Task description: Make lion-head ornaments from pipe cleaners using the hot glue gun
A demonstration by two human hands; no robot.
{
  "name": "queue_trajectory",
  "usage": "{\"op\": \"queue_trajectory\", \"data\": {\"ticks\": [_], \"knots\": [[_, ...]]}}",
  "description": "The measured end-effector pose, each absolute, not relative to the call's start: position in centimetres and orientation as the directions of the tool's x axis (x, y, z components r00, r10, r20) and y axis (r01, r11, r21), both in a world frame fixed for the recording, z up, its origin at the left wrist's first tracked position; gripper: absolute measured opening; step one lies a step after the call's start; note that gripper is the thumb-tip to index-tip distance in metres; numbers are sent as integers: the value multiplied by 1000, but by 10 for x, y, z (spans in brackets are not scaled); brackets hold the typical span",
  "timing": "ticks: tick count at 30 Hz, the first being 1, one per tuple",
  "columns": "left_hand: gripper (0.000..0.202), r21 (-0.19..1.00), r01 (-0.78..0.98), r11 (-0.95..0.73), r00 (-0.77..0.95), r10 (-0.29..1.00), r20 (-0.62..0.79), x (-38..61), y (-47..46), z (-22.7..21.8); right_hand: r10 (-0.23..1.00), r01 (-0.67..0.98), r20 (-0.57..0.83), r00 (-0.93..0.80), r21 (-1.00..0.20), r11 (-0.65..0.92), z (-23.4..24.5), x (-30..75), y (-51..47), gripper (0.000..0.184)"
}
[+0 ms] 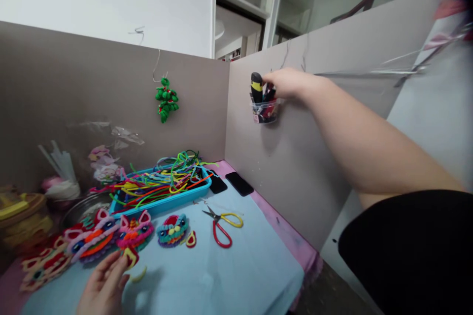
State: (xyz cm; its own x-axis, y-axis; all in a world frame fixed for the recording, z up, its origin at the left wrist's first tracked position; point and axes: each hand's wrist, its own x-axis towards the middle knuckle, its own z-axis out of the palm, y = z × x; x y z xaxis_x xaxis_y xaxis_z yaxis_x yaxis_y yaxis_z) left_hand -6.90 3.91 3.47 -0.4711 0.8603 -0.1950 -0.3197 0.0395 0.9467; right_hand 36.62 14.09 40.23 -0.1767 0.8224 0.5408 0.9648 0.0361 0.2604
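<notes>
A bench (240,275) draped in light blue cloth stands in a corner between two grey panels. At its back, a bright blue tray (199,194) overflows with fuzzy coloured stems. The person's right hand (288,82) reaches up to tools in a clear cup (265,114) on the right panel; whether its fingers grip one, I cannot tell. The left hand (105,280), low over the bench, pinches a small red-and-yellow piece (130,257). Scissors (217,217) with one red and one yellow handle lie open, right of a turquoise animal face (172,230). Between them rests a tiny red-and-yellow teardrop (191,239).
</notes>
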Motion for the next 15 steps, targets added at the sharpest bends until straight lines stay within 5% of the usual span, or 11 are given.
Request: {"op": "queue_trajectory", "data": {"ticks": [4,9,12,15], "knots": [[38,962,-268,49,-451,876,-170,-66,36,37,837,972,534,-118,233,-11,411,359,134,42],[36,976,-212,37,-454,881,-133,-65,37,33,735,999,678,-19,49,-19,425,356,120,42],[36,983,-181,33,-444,889,-112,-65,38,31,551,1000,834,-1,-12,21,426,338,98,40],[38,989,-145,21,-445,892,-84,-63,37,32,247,969,966,-70,7,247,405,301,67,43]]}}
